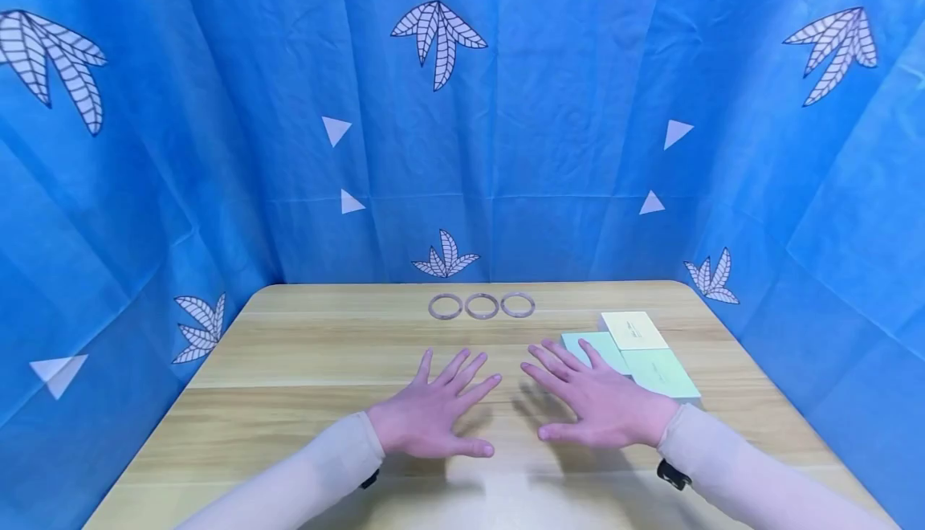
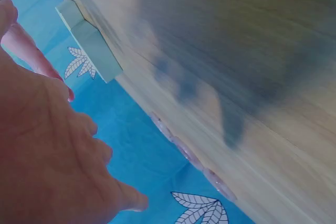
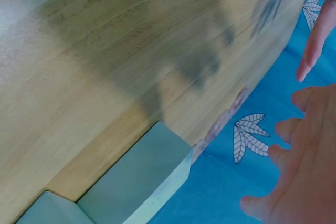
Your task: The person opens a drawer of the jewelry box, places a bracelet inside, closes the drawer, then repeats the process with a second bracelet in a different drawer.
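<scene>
- Spreads left hand and right hand wide, holding nothing.
- Has three rings lying beyond both hands.
- Has pale boxes near right hand.

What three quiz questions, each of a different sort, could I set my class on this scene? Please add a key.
1. Count: how many rings lie on the table?

2. True or false: the left hand and the right hand are each gripping something.

3. Multiple choice: in the head view, the boxes lie on which part of the table?
A: the left side
B: the middle
C: the right side

Key:
1. Three, in a row near the far edge.
2. False; both are held with fingers spread and nothing in them.
3. C.
</scene>
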Demonstrator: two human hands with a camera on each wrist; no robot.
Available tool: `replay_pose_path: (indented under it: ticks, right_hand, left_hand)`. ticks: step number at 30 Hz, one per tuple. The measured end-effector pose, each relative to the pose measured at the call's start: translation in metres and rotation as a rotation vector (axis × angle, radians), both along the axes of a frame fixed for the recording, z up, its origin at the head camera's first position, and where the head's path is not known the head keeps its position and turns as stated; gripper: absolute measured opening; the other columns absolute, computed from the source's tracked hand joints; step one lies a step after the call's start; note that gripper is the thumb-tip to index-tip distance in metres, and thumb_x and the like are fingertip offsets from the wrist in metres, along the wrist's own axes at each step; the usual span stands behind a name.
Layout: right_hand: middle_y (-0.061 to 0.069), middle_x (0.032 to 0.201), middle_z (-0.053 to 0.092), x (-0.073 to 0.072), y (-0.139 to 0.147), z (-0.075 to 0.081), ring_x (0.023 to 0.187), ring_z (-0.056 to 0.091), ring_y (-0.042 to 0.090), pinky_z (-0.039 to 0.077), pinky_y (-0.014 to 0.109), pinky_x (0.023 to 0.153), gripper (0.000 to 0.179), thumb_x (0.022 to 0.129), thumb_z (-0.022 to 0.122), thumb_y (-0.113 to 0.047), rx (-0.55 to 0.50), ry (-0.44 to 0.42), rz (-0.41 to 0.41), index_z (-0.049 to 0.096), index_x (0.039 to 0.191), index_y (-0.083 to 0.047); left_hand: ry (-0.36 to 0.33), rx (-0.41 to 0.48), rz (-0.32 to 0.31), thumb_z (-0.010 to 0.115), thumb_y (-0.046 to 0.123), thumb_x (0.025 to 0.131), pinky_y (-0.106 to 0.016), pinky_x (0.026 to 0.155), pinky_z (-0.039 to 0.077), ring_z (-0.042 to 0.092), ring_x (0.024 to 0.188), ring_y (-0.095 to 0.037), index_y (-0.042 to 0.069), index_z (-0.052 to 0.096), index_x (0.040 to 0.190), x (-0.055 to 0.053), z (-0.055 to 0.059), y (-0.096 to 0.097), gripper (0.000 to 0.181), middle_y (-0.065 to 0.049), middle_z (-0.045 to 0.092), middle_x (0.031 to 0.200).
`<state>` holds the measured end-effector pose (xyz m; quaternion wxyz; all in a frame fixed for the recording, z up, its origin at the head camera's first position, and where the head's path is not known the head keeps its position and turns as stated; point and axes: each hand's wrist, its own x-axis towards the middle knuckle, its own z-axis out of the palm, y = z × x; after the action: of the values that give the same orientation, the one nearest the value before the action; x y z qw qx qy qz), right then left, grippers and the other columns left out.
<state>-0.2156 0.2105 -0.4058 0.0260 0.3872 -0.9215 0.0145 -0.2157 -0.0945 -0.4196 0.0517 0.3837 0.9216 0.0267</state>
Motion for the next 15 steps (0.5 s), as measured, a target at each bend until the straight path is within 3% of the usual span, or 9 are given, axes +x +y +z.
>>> replay_pose_path:
  ticks: [5, 9, 15]
  right_hand:
    - [0.001, 0.168, 0.021, -0.003, 0.008, 0.004, 0.154, 0.021, 0.028, 0.02, 0.063, 0.12, 0.086, 0.094, 0.043, -0.073, -0.014, 0.012, -0.011, 0.023, 0.162, -0.023]
    - [0.001, 0.16, 0.04, -0.01, 0.017, 0.007, 0.147, 0.037, 0.029, 0.03, 0.058, 0.117, 0.079, 0.096, 0.046, -0.068, -0.052, 0.037, -0.012, 0.037, 0.157, -0.02]
    - [0.002, 0.142, 0.061, -0.017, 0.033, 0.011, 0.133, 0.055, 0.027, 0.041, 0.056, 0.108, 0.065, 0.097, 0.056, -0.058, -0.112, 0.04, -0.028, 0.055, 0.145, -0.013]
  left_hand:
    - [-0.006, 0.023, -0.004, 0.04, 0.079, 0.091, -0.075, 0.115, 0.006, 0.0, 0.157, -0.031, 0.032, 0.013, 0.163, -0.008, -0.001, 0.008, 0.09, -0.003, -0.005, 0.17]
    - [-0.005, 0.031, -0.02, 0.041, 0.079, 0.091, -0.073, 0.116, 0.011, 0.003, 0.157, -0.031, 0.031, 0.014, 0.163, -0.014, 0.0, 0.015, 0.09, -0.005, -0.004, 0.17]
    - [-0.008, 0.083, -0.015, 0.048, 0.072, 0.093, -0.066, 0.117, 0.023, 0.014, 0.156, -0.029, 0.024, 0.019, 0.163, -0.024, 0.002, 0.029, 0.09, -0.007, 0.014, 0.169]
